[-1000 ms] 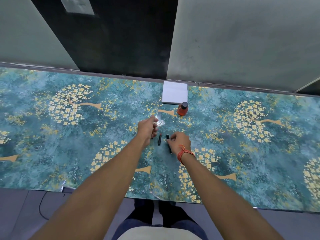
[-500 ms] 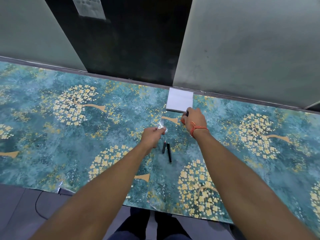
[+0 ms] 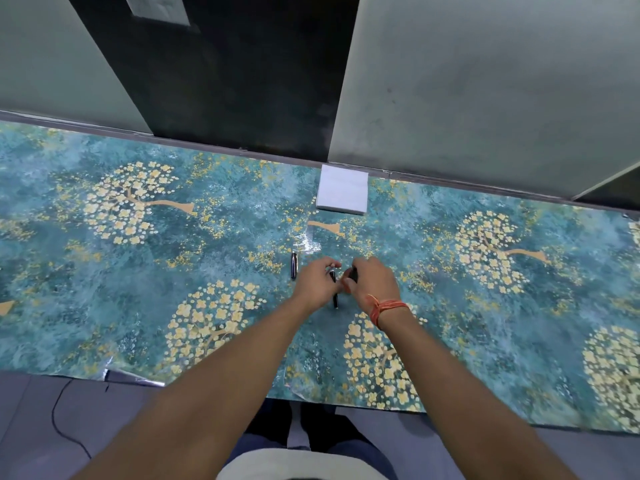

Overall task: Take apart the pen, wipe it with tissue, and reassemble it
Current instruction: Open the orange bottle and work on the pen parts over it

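A long black pen body (image 3: 335, 300) lies on the teal flowered table cover (image 3: 207, 258), its upper end between the fingers of my left hand (image 3: 317, 285), which pinches it. A short black pen piece (image 3: 294, 266) lies apart, just left of that hand. My right hand (image 3: 372, 284), with an orange thread on the wrist, is closed around a small dark-capped bottle (image 3: 353, 273); only the black top shows and the rest is hidden in the fist. The two hands almost touch. A white stack of tissue (image 3: 343, 194) lies at the table's far edge.
A crumpled clear plastic wrapper (image 3: 310, 244) lies just beyond the hands. Grey wall panels (image 3: 485, 98) and a dark gap rise straight behind the table. The cover's near edge (image 3: 138, 379) curls up, with a thin cable on the floor below it.
My right hand has come back from the far edge with the orange bottle, which no longer stands by the tissue. My left hand has shifted right onto the long pen body.
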